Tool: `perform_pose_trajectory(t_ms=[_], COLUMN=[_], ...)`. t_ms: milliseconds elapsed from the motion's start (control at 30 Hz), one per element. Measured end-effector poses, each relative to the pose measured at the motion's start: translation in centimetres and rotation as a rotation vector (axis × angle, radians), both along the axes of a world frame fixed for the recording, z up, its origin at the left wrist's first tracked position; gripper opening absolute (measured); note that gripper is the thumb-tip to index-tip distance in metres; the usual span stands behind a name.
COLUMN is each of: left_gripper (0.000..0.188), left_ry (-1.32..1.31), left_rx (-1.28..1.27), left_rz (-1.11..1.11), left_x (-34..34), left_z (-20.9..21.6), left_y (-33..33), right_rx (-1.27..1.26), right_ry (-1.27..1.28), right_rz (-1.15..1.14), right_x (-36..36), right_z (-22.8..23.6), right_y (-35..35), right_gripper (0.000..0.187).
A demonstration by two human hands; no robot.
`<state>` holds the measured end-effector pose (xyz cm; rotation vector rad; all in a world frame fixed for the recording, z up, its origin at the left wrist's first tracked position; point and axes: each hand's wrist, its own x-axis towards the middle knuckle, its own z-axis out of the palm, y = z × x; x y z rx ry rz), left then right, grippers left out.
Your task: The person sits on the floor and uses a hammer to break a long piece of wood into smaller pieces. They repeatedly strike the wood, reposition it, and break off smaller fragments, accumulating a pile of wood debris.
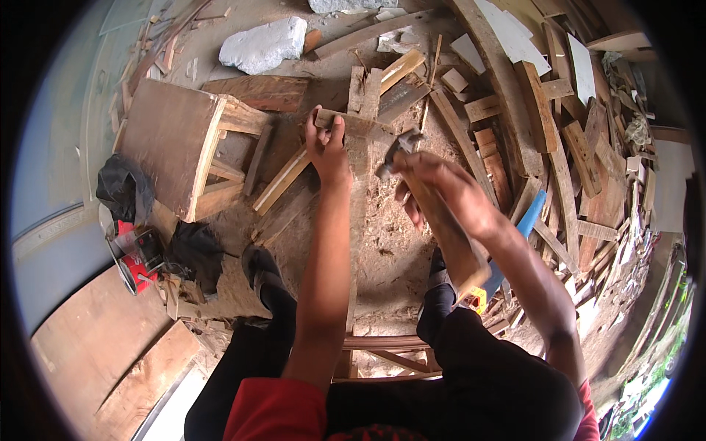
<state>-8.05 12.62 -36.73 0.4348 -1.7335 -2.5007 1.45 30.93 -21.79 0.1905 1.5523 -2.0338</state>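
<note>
The ground [393, 253] is brown and dusty, with wood bits all over it. A blue-gray wall [48, 191] stands on the left, and a big, messy pile of wood [588, 173] fills the right. A wooden box [165, 143] lies at the far left, its open side turned to the middle. A white block [263, 45] sits at the far end. The left hand [329, 151] pinches the left end of a short piece of wood [357, 126], its thumb and fingers bent. This piece is in the middle, across a long board [358, 198]. The right hand [448, 187], a bit blurry, curls shut around the handle of a hammer [434, 213]; the metal head is just beside the wood's right end. Bare ground gives some room right of the long board, but the pile's edges come near the right arm. A red can [137, 270] on the left has pale marks, too small to read.
</note>
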Motion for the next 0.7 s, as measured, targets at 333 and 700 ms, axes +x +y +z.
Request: perform_pose_trajectory(t_ms=[333, 700], left_gripper=[0.050, 0.047], left_ry=[0.171, 0.154], left_rx=[-0.285, -0.148], left_rz=[0.165, 0.130], left_x=[0.8, 0.9], left_z=[-1.4, -1.1], left_y=[0.7, 1.3], right_rx=[0.819, 0.563], right_ry=[0.849, 0.239], right_rz=[0.357, 0.268], right_x=[-6.6, -13.1], right_z=[-0.6, -1.6], right_y=[-0.8, -2.3], right_gripper=[0.036, 0.031])
